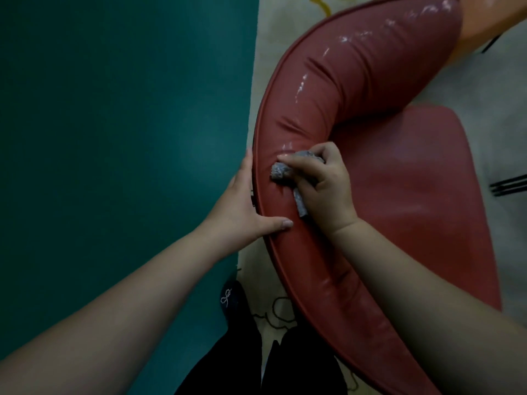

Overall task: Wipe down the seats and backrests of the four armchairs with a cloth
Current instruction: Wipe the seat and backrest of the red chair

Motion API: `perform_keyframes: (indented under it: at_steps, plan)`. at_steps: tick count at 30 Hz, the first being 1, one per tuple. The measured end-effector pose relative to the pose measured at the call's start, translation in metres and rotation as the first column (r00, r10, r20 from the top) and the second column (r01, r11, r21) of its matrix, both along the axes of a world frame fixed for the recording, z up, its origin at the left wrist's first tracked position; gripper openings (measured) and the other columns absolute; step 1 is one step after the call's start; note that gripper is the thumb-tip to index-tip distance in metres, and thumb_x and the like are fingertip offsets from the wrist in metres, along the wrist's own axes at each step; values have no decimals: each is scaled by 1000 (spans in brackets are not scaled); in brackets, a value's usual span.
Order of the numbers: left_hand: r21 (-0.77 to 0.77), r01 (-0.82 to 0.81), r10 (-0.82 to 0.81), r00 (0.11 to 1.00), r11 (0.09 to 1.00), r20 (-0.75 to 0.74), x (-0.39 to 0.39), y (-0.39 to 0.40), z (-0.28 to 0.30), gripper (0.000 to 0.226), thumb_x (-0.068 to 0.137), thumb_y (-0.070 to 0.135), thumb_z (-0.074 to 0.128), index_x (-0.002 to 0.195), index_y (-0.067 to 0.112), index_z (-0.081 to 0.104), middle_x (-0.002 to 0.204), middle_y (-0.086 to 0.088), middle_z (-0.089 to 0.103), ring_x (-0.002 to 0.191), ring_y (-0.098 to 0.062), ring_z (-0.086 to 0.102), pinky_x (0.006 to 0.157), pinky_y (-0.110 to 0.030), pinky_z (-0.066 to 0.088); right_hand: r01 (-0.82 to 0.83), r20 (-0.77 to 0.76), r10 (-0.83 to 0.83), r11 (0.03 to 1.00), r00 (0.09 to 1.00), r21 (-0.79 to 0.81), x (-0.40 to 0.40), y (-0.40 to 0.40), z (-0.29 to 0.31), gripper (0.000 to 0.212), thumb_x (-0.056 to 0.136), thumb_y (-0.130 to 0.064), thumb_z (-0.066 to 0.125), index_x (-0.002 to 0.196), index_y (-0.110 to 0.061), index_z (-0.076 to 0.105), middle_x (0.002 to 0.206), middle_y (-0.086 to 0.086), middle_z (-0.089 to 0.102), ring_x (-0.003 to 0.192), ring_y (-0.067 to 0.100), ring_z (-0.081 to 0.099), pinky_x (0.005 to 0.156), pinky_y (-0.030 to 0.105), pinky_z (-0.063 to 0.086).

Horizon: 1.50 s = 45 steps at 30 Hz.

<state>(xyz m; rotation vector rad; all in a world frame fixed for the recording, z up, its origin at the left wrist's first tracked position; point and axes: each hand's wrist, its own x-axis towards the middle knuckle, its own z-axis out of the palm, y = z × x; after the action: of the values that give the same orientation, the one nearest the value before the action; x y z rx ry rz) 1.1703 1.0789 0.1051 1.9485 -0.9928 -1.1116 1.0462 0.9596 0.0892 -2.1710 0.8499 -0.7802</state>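
- Wiping the red armchair's curved backrest (pixel 336 89): the right hand (pixel 322 183) has its grip bunched round a grey cloth (pixel 281 173), pressed mid-backrest.
- Left hand (pixel 245 206) spread, bracing the backrest's outer edge.
- Risks: the wadded cloth covers little, likely leaving streaks; the seat (pixel 413 181) looks unwiped.

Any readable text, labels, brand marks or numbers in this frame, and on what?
None can be read. The red armchair, the grey cloth and the pale rug carry no lettering. The dark shoe bears only a small bow-shaped sparkle decoration, not text.
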Motion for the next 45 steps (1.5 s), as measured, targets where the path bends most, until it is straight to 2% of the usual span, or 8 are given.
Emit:
perform_keyframes:
  at_steps: [4,12,16,20,25,32,39,45]
  plan:
    - [-2,58,-58,998,998,3,11,-8,1,139,55,40,90,150,37,-11,159,9,15,137,-16,39,111,-40,37,49,34,-55,989,998,142,-19,26,2,35,75,-3,73,108,-15,70,95,11,48,87,9,52,83,8,41]
    - [-7,95,-95,996,995,3,25,-16,-1,141,51,42,91,151,37,-9,157,13,17,130,-17,46,107,-39,42,231,70,-238,968,969,103,49,-32,5,26,76,-7,75,102,-9,73,90,7,45,81,6,49,81,7,39]
    - [-7,109,-108,993,994,39,32,-26,1,141,52,42,90,150,37,-10,158,12,15,134,-18,41,109,-40,40,164,53,-175,972,983,166,35,-28,4,32,76,-5,74,108,-13,70,90,1,45,82,-1,47,81,5,38]
    - [17,144,-145,988,989,46,38,-36,4,143,51,44,90,150,37,-12,160,10,13,140,-14,32,112,-39,36,112,56,-120,985,991,129,6,1,0,33,75,-5,74,107,-12,70,91,6,47,84,6,50,81,9,42]
    - [29,139,-141,988,990,71,45,-49,7,141,51,41,91,151,36,-9,159,12,11,140,-14,32,112,-39,35,235,58,-239,970,969,68,54,-61,0,23,77,-6,73,100,-7,73,89,7,45,83,15,50,80,15,42]
    - [44,156,-159,983,987,91,57,-71,11,140,50,46,88,152,33,-5,159,10,13,142,-3,21,116,-29,26,180,94,-197,970,976,164,40,-57,-10,28,77,-5,71,104,-9,71,90,5,46,83,9,50,82,12,42]
    - [49,165,-168,983,985,70,72,-90,9,142,39,64,77,152,35,-5,157,16,13,137,9,15,98,4,14,201,80,-217,964,973,177,58,-83,-5,25,76,-2,74,101,-6,72,91,9,47,86,4,50,84,10,42]
    - [47,255,-258,964,966,64,86,-110,7,146,37,65,76,152,32,-9,159,11,11,139,7,13,99,2,12,126,57,-151,943,987,309,26,-42,1,32,78,-8,69,107,-22,67,92,8,49,87,9,53,82,12,42]
